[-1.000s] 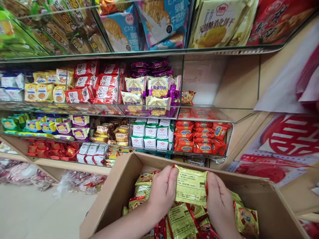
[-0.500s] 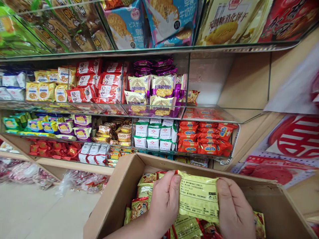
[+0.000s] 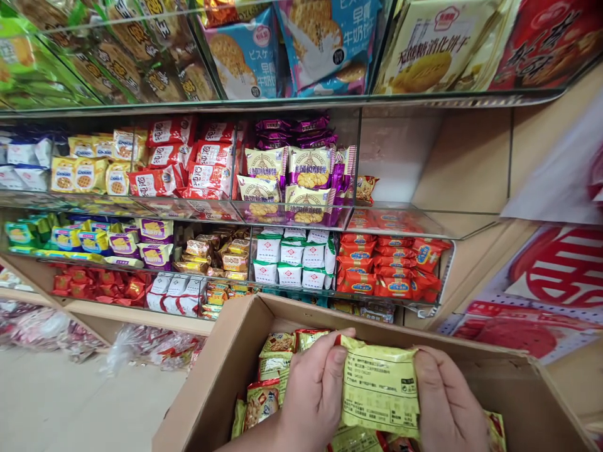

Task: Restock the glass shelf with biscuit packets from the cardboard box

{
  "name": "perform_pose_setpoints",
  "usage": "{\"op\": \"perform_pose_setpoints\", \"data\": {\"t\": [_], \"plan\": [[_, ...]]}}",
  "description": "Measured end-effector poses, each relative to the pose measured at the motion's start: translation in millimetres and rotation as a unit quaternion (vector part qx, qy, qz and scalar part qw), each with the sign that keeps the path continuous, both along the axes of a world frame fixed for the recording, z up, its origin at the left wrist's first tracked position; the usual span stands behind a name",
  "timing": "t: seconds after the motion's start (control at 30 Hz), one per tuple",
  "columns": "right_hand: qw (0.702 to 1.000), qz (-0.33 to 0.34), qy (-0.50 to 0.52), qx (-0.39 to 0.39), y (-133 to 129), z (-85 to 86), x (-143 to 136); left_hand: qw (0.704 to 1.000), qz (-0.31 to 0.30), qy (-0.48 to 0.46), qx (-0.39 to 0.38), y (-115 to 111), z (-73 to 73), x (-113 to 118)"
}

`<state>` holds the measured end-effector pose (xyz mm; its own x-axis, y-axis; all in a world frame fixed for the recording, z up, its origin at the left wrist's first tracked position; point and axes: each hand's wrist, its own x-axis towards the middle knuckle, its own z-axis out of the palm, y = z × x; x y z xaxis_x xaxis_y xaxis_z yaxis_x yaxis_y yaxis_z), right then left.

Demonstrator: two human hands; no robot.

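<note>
A yellow snack packet [image 3: 379, 384] is stretched between my two hands, its printed back facing up. My left hand [image 3: 315, 386] pinches its left edge between thumb and fingers, and my right hand [image 3: 445, 402] pinches its right edge. Both hands are over an open cardboard box [image 3: 221, 370]. Inside the box lie more yellow and red packets [image 3: 262, 402], partly hidden by my hands and the held packet.
Glass-fronted shelves of wrapped snacks stand ahead. An upper bin holds one small packet [image 3: 366, 188] beside the purple and cream packets [image 3: 308, 168]. Orange packets [image 3: 396, 267] fill a lower bin. Red and white packaging [image 3: 556, 267] is at the right.
The held packet and both hands sit slightly lower and farther right in the view. The shelves have shifted a little downward. Both hands still grip the packet.
</note>
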<state>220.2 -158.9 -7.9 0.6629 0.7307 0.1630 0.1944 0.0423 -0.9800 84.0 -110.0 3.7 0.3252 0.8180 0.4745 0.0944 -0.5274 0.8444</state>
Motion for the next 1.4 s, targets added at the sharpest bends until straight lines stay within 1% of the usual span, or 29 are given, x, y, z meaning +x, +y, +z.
{"op": "perform_pose_setpoints", "data": {"t": [0.17,0.3,0.4,0.47,0.53,0.57,0.6,0.63,0.7,0.73,0.77,0.83,0.9,0.97,1.07,1.17,1.2,1.23,1.3,1.33,1.4], "plan": [[1.000,-0.001,0.009,0.003,0.9,2.3,-6.6,1.000,0.010,0.001,0.003,2.3,-3.0,-1.4],[1.000,-0.016,0.004,0.001,0.4,5.7,-9.2,1.000,0.012,-0.002,-0.008,1.7,-5.2,-1.2],[1.000,-0.006,0.013,0.004,0.7,5.9,-9.4,1.000,0.008,-0.006,-0.020,2.7,-6.1,0.5],[1.000,-0.007,0.005,0.010,1.7,4.0,-7.5,1.000,0.004,0.010,-0.021,6.2,-5.7,0.4],[1.000,-0.016,-0.015,0.020,3.2,0.5,-2.8,0.999,0.004,0.047,-0.010,11.6,-3.7,-2.7],[0.999,-0.020,-0.029,0.025,3.9,-1.6,0.7,0.998,0.014,0.062,0.012,14.5,-1.9,-5.4],[0.998,-0.024,-0.045,0.031,4.7,-3.5,4.7,0.996,0.033,0.070,0.054,17.1,0.4,-8.6],[0.997,-0.027,-0.060,0.036,5.4,-5.1,8.9,0.989,0.054,0.072,0.115,19.1,3.1,-11.9],[0.996,-0.029,-0.072,0.041,6.8,-6.4,16.4,0.960,0.073,0.081,0.257,20.4,9.3,-16.5],[0.997,-0.026,-0.065,0.041,7.5,-5.9,19.1,0.941,0.066,0.101,0.317,19.5,12.4,-17.0],[0.998,-0.021,-0.052,0.040,8.1,-4.7,20.8,0.922,0.051,0.137,0.359,17.9,15.0,-16.0],[0.999,-0.013,-0.033,0.038,9.4,-0.7,21.2,0.895,0.018,0.219,0.389,14.0,18.4,-10.4],[0.999,-0.010,-0.032,0.035,10.4,3.9,18.9,0.884,0.009,0.266,0.385,11.8,18.9,-2.6],[0.999,-0.016,-0.027,0.033,10.3,7.8,15.9,0.890,0.013,0.267,0.370,12.6,17.8,3.6],[1.000,-0.008,0.012,0.028,7.6,11.8,14.6,0.908,0.019,0.229,0.350,17.3,16.2,6.6],[0.999,0.002,0.042,0.004,6.3,14.6,18.9,0.925,-0.006,0.166,0.342,21.1,15.3,5.9],[0.999,0.012,0.044,0.005,7.9,15.2,20.7,0.936,-0.014,0.139,0.323,21.4,14.8,6.4],[0.998,0.029,0.044,0.017,10.8,15.6,22.0,0.953,-0.020,0.099,0.285,21.0,14.0,7.6],[0.994,0.085,0.046,0.059,19.8,15.2,21.5,0.985,-0.051,-0.011,0.167,18.5,11.8,12.2],[0.989,0.118,0.048,0.075,24.8,14.4,19.2,0.989,-0.080,-0.065,0.102,16.6,10.6,15.1],[0.981,0.166,0.047,0.092,32.1,11.5,10.3,0.981,-0.138,-0.137,-0.001,11.7,9.0,20.2]]}}
